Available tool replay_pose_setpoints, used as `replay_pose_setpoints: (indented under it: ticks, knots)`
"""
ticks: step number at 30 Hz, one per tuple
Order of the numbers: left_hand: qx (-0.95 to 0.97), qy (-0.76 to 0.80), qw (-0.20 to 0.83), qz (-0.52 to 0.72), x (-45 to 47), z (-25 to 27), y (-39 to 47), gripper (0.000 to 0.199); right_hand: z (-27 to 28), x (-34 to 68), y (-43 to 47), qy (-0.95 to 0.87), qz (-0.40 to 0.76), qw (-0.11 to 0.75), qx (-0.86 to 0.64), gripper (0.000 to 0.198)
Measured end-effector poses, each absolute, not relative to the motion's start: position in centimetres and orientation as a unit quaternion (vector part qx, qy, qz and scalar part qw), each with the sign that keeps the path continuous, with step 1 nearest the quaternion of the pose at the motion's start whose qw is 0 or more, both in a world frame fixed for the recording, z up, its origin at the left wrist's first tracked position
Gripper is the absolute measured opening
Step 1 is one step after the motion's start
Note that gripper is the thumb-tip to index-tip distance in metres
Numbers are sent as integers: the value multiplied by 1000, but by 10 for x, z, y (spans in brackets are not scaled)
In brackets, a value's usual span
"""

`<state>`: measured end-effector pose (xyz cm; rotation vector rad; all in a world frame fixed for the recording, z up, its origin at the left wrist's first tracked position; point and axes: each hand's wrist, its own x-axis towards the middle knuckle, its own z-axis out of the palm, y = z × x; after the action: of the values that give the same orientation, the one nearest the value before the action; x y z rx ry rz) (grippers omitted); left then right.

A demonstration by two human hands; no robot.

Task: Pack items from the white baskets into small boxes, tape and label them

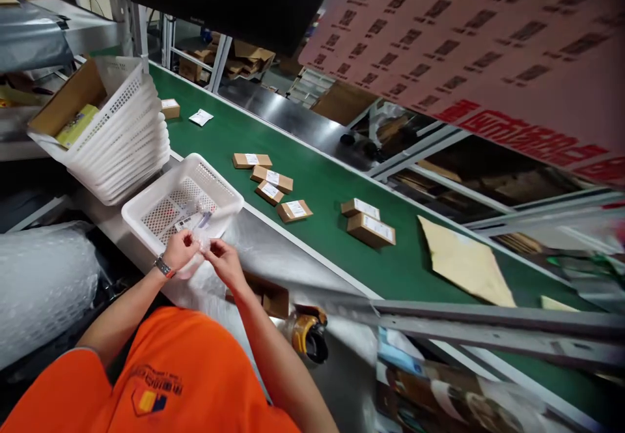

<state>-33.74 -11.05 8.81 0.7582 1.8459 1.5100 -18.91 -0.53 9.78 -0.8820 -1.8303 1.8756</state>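
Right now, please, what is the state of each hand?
Left hand: closed, pinching clear plastic over the basket's near edge.
Right hand: closed, pinching the same plastic.

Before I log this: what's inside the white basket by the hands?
A labelled clear packet, perhaps held off the basket floor; whatever the left hand covers is hidden.

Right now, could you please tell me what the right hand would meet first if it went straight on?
Past the clear plastic it holds, the right hand would probably meet the left hand first, though depth is unclear.
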Motion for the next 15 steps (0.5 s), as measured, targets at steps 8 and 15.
replay_pose_setpoints:
  ticks: [8, 15]
  knots:
    - [106, 646, 335, 678, -379, 81, -105, 29, 94, -193, 5, -667, 645, 195, -318, 54]
    - [105, 511, 490, 698, -375, 78, -109, 28, 99, -213, 1, -734, 584, 233, -255, 40]
